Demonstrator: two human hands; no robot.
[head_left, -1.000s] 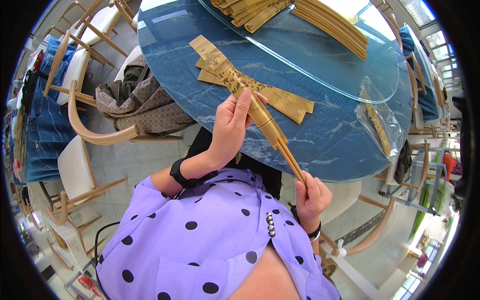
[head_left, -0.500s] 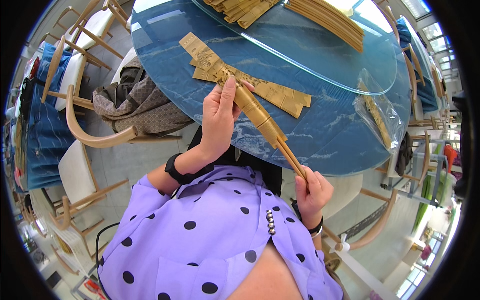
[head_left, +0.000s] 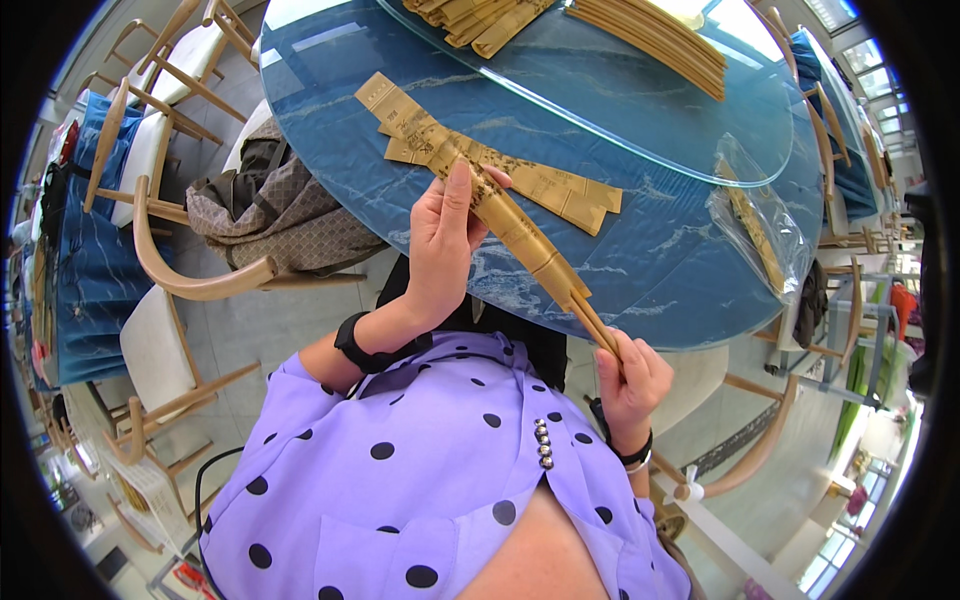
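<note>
The round blue table's (head_left: 335,130) near edge curves beneath the left hand (head_left: 443,230), while the right hand (head_left: 635,385) is short of that edge, on the near side. Bare tabletop opens to the left of the gold paper sleeve (head_left: 535,248) and again to its right. The sleeve slants across the near edge, its far end over the table; the left hand pinches its middle, thumb on top. The right hand's closed fingers grip wooden sticks (head_left: 595,328) that emerge from its near end.

Compared with a second ago, less of the sticks shows between sleeve and right hand, and the sleeve's near end looks flatter.

Flat gold sleeves (head_left: 565,195) lie crosswise beneath the held one; whether they touch it is hard to tell. Farther off, the glass turntable (head_left: 700,140) bounds the space, carrying a gold heap (head_left: 480,15) and, to its right, a neat stack (head_left: 655,38). A clear plastic bag (head_left: 780,215) takes up the right edge. To the left, a patterned bag (head_left: 290,220) sits on a chair (head_left: 205,285).
</note>
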